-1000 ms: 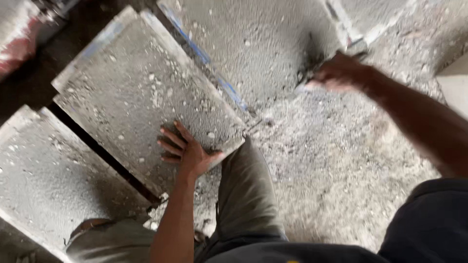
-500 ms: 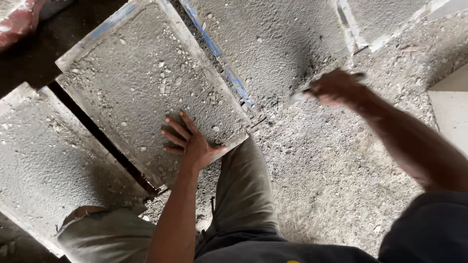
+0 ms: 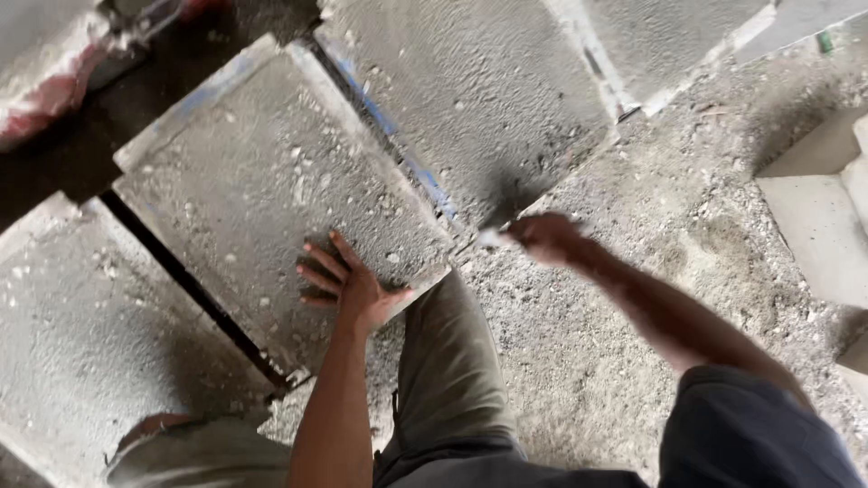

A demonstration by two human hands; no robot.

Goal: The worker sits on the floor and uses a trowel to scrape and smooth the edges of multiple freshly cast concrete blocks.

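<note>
Now | left hand [image 3: 354, 287] flat on grey block [image 3: 271, 199] | right hand [image 3: 542, 239] blurred

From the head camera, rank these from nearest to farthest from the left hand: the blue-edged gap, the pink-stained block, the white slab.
From the left hand:
1. Blue-edged gap, just up and right.
2. Pink-stained block, far upper left corner.
3. White slab, far right edge.

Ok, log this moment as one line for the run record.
left hand: flat on grey slab | right hand: blurred, holds small pale object, unclear | floor: gravelly dust
</note>
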